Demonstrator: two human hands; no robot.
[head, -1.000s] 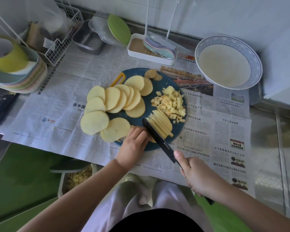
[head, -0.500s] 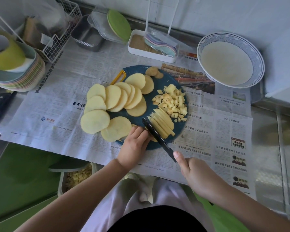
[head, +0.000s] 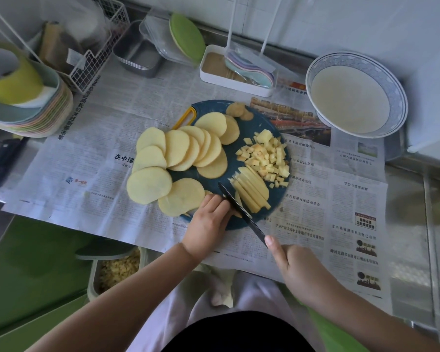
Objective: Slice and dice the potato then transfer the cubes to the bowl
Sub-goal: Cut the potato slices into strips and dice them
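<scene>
We saw the round blue cutting board (head: 255, 124) lying on newspaper (head: 99, 161) spread over the counter. Whole potato slices (head: 183, 151) fanned across the board from 12 o'clock round to 7 o'clock, and several of them hung over its rim onto the paper. A heap of potato cubes (head: 267, 158) sat at the board's 3 o'clock. Just below them, at 5 o'clock, lay the half-cut stack (head: 252, 191), its right part already split into sticks.

The left hand (head: 208, 222) was curled like a claw on the stack's uncut end, knuckles against the blade and fingertips hidden underneath. The right hand (head: 297, 270) gripped the black knife (head: 239, 210) with its fingers wrapped round the hidden handle and the forefinger stretched out along the spine. The blade pointed toward 11 o'clock and stood between the left knuckles and the sticks.

The blue-rimmed bowl (head: 398, 97) stood at 2 o'clock from the board, well apart from it. At 7 o'clock, below the counter edge, an open tub (head: 117, 271) held diced potato.
</scene>
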